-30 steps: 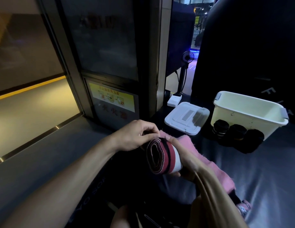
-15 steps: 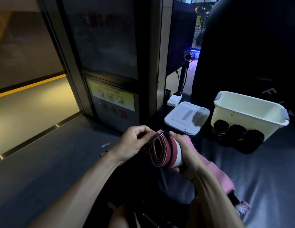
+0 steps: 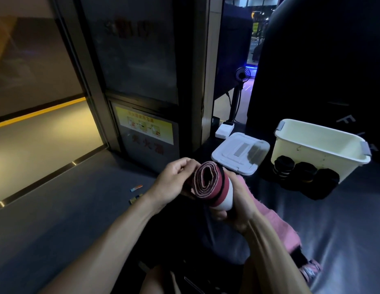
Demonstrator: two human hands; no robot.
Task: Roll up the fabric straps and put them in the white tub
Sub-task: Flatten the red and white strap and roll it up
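Dim room, dark padded surface (image 3: 344, 219). Mid-frame, left hand (image 3: 174, 183) pinches rolled strap (image 3: 210, 184); right hand (image 3: 238, 206) grips it. White tub (image 3: 312, 145) right.

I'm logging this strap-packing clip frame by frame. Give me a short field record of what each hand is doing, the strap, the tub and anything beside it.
left hand: pinches the open end of the rolled strap
right hand: wrapped round the roll from below
rolled strap: pink, dark red and white, coiled, held in the air
white tub: open, on the dark surface, interior looks empty
lid: lying flat, left of tub
dark rolls: three, outside the tub, against its front wall
pink fabric: under right forearm
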